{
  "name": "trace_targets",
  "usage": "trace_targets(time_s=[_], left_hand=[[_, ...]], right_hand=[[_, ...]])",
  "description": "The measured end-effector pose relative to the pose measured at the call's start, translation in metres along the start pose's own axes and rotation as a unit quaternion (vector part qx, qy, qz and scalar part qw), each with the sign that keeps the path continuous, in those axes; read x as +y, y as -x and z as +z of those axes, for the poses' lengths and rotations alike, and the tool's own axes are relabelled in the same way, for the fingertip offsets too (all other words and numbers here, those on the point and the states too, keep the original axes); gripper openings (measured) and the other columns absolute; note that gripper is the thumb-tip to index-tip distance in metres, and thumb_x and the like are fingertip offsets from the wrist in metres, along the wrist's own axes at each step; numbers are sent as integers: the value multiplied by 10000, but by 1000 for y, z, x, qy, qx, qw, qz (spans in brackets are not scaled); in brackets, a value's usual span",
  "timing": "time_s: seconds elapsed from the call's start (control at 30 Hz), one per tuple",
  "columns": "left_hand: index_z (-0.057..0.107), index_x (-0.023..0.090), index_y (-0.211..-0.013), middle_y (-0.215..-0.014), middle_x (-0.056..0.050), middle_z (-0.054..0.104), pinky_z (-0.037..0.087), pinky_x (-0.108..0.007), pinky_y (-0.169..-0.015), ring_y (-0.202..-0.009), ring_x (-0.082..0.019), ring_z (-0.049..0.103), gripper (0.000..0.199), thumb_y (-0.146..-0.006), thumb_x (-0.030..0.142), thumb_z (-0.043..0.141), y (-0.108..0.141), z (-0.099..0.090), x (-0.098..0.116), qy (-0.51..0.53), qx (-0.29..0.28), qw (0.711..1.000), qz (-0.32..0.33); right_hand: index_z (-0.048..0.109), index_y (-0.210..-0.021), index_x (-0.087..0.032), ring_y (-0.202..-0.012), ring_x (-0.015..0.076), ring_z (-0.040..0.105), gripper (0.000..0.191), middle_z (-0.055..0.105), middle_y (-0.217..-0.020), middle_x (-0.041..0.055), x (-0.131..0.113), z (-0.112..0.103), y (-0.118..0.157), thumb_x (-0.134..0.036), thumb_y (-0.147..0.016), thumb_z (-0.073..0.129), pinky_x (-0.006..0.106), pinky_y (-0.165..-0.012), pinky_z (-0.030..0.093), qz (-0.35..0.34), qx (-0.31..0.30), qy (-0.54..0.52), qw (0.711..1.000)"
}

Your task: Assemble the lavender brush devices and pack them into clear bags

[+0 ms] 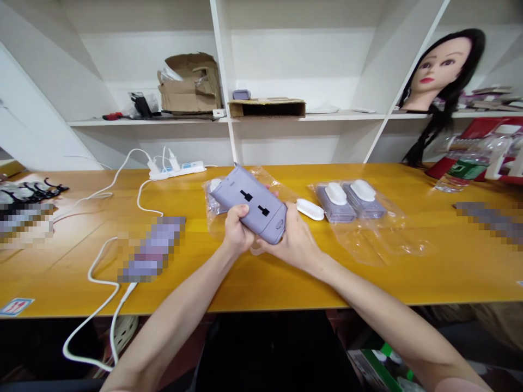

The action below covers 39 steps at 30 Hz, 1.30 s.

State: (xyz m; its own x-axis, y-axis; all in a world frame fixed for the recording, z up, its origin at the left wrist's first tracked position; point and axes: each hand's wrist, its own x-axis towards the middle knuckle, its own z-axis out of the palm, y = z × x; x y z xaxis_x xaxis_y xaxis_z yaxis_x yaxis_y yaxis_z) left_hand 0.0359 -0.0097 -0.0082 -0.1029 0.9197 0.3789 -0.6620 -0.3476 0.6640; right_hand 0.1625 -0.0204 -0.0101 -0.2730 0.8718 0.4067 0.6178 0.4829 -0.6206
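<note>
- You hold a lavender rectangular plastic case (249,201) in both hands, tilted, above a yellow wooden table (425,277). Its face with two black slots points up.
- Your left hand (236,231) grips the case's lower edge, fingers closed narrowly around it, thumb on the face.
- Your right hand (293,242) grips its lower right end, fingers wrapped beneath it.
- A crumpled clear plastic bag (216,218) lies just behind the case.
- A white oval plastic brush (310,209) lies just beside your right hand.
- Two lavender trays with white oval tops (349,198) sit in a second clear plastic bag (392,239) to your right.
- A white power strip (176,170) with a white cable (98,283) lies on the table to your left.
- A brown cardboard box (190,84) stands on a white shelf (143,123) behind the table.
</note>
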Motion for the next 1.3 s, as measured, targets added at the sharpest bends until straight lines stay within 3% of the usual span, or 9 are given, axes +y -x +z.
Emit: trace_targets(time_s=[0.53, 0.7, 0.87, 1.3], left_hand=[[628, 190, -926, -847, -59, 702, 513, -417, -849, -1005, -298, 632, 344, -631, 331, 522, -1, 11, 15, 96, 38, 995, -14], [618, 181, -971, -865, -59, 707, 517, -411, -852, -999, -289, 636, 376, -647, 330, 498, -3, 4, 12, 42, 44, 998, -9], [590, 182, -1055, -913, -65, 707, 528, -421, -839, -1011, -293, 632, 452, -659, 359, 461, -2, 0, 5, -5, 39, 999, -25], [567, 182, -1104, -903, -64, 709, 541, -424, -812, -945, -290, 657, 511, -625, 328, 464, 4, 5, -5, -16, 30, 999, -10]], right_hand=[[299, -1166, -251, -930, 268, 584, 820, 530, -1074, 87, 1, 20, 1, -396, -511, 770, 422, -734, 511, -73, 109, -64, 989], [281, -1192, -244, -948, 268, 582, 816, 531, -1128, 102, 2, 20, 0, -410, -545, 750, 417, -733, 506, -23, 62, -69, 995], [278, -1173, -248, -953, 272, 581, 798, 529, -1145, 108, 5, 15, -1, -431, -554, 747, 417, -737, 497, -19, 29, -69, 997], [290, -1102, -240, -903, 256, 596, 742, 554, -1081, 91, 6, 8, 1, -396, -549, 760, 385, -688, 497, -2, -1, -86, 996]])
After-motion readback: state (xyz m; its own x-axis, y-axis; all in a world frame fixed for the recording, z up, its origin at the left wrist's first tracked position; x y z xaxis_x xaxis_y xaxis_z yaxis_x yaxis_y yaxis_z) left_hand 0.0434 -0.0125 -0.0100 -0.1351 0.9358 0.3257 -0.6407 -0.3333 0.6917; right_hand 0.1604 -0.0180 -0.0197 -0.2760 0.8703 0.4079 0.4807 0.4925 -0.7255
